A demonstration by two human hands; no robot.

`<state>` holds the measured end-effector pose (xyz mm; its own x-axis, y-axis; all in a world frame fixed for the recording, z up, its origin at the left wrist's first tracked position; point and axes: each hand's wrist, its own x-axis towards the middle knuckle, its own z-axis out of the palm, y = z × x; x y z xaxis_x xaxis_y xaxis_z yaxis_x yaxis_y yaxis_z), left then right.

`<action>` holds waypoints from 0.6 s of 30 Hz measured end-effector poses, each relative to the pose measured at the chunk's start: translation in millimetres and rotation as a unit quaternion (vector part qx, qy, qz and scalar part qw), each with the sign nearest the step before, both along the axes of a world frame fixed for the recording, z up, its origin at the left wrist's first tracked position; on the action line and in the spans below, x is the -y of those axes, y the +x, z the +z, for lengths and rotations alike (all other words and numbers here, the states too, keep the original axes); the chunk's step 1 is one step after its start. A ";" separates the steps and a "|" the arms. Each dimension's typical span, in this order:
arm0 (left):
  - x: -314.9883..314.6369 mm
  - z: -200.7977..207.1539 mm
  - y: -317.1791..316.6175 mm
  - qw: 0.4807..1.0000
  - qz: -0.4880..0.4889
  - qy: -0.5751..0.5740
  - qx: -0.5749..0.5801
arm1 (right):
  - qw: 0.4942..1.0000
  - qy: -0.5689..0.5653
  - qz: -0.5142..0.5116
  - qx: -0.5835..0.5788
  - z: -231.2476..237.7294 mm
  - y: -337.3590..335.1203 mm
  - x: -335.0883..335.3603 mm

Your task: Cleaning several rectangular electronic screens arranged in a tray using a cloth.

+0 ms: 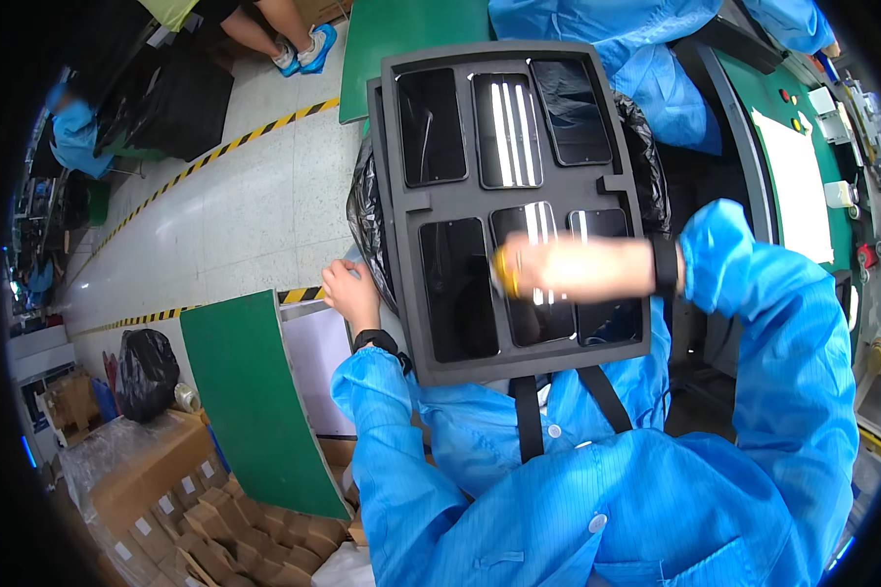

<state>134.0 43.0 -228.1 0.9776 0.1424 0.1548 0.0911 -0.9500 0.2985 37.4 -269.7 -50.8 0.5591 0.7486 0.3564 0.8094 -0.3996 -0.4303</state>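
Note:
A dark grey foam tray [519, 367] lies in front of me, with several black glossy phones in its recesses, in two rows. My right hand [553, 266] is over the near middle phone [538, 328], smeared by motion. Its fingers are closed on a small yellow object [504, 271] whose kind is too blurred to tell. The near left phone [457, 293] is right beside it, and the near right phone [607, 323] lies partly under my forearm. Left of the tray, by the black plastic bag [365, 215], my left hand [352, 292] has curled fingers; what they hold, if anything, is unclear.
Black plastic also bulges at the tray's right side. A green board [259, 401] stands at the lower left, above brown cardboard pieces [235, 528]. Across the tray, a person in a blue smock [607, 39] is close by. A green workbench [754, 93] runs along the right.

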 end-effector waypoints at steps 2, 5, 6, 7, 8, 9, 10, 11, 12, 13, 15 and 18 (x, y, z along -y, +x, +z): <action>1.4 -1.2 2.3 1.000 0.004 0.003 0.002 | 0.988 -0.023 0.069 -0.138 9.2 -44.6 -14.4; 5.3 -5.8 6.5 1.000 -0.007 0.008 0.002 | 0.994 -0.025 0.035 -0.102 12.4 -29.3 -3.5; 8.8 -6.4 7.3 1.000 -0.013 0.008 0.003 | 0.998 -0.016 -0.017 -0.056 10.9 -5.8 7.7; 6.9 -5.4 4.1 1.000 -0.010 -0.002 0.012 | 0.997 -0.040 -0.057 -0.025 10.5 20.4 12.9; 2.7 -4.6 0.2 1.000 -0.005 0.003 0.011 | 0.994 -0.051 -0.094 -0.002 3.9 44.8 18.3; 5.7 -3.1 1.5 1.000 -0.005 0.003 0.005 | 0.992 -0.048 -0.116 -0.020 2.7 52.7 22.2; 8.5 -1.7 2.8 1.000 -0.004 0.002 0.000 | 0.989 -0.044 -0.136 -0.038 1.7 56.2 24.9; 5.5 -1.9 2.8 1.000 -0.002 0.006 0.001 | 0.988 -0.043 -0.132 -0.066 -2.6 50.5 21.4; 4.1 -3.1 2.6 1.000 -0.001 0.009 0.002 | 0.995 -0.059 -0.084 -0.007 6.0 39.3 17.2; 2.6 -4.3 3.2 1.000 0.002 0.012 0.002 | 0.903 0.026 -0.197 -0.381 16.1 21.3 6.9; 5.2 -5.1 5.5 1.000 -0.003 0.009 0.001 | 0.964 -0.021 -0.059 -0.260 16.4 -14.3 9.0; 8.2 -2.6 4.8 1.000 -0.009 0.006 0.003 | 0.973 -0.099 0.070 -0.198 15.2 -37.8 12.4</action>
